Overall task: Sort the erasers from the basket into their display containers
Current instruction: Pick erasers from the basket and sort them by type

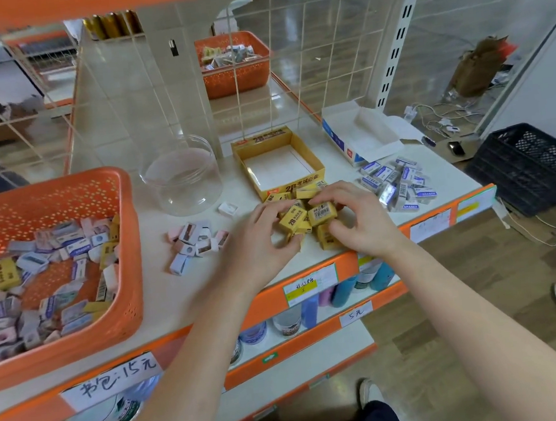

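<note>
An orange basket [125, 225] at the left holds several mixed erasers. In front of an empty yellow display box [312, 159] lies a pile of yellow erasers [309, 192]. My left hand [256, 243] curls its fingers round a yellow eraser [293, 220] at the pile's left side. My right hand [355, 219] pinches another yellow eraser [322, 213] beside it. A pile of blue-and-white erasers [399, 181] lies to the right, below an open white and blue box [361, 134]. Small pink and white erasers [194, 242] sit in front of a clear jar [181, 175].
A second orange basket [236, 75] with erasers stands behind the wire grid at the back. A loose white piece [228, 209] lies near the jar. The shelf's front edge [311, 285] carries price tags, with bottles below. A black crate [530, 165] sits on the floor to the right.
</note>
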